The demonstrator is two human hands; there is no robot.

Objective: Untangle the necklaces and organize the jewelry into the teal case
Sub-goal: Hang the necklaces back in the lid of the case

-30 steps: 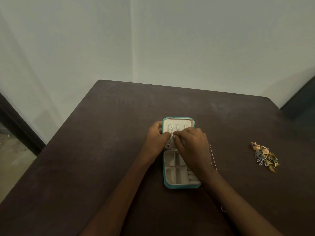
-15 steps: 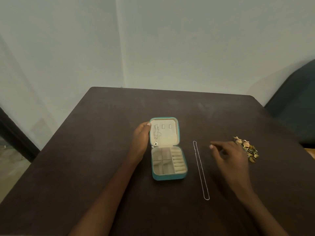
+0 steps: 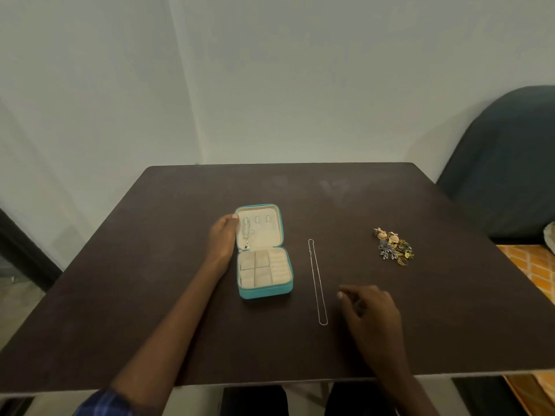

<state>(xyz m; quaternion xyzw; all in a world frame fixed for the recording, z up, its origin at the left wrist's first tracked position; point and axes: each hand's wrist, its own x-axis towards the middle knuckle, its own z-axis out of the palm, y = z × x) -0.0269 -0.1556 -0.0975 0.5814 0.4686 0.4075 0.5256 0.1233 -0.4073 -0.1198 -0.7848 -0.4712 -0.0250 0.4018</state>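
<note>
The teal case (image 3: 265, 292) lies open on the dark table (image 3: 150, 280), its cream lid flat at the far side. A silver pendant necklace (image 3: 247, 232) hangs on the left hook in the lid. My left hand (image 3: 222, 237) rests against the lid's left edge, thumb on its rim. A thin silver chain (image 3: 316, 280) lies straight on the table right of the case. My right hand (image 3: 371, 310) hovers just right of the chain's near end, fingers loosely curled, holding nothing. A heap of gold and coloured jewelry (image 3: 393, 246) sits farther right.
A dark blue chair back (image 3: 507, 163) stands beyond the table's right corner. An orange patterned surface (image 3: 528, 268) lies past the right edge. The near table edge runs just below my right wrist. Pale walls meet in a corner behind the table.
My right hand has left the lid, swung out toward the jewelry heap, then drawn back near the chain's near end. The left hand stays at the lid. The view has shifted.
</note>
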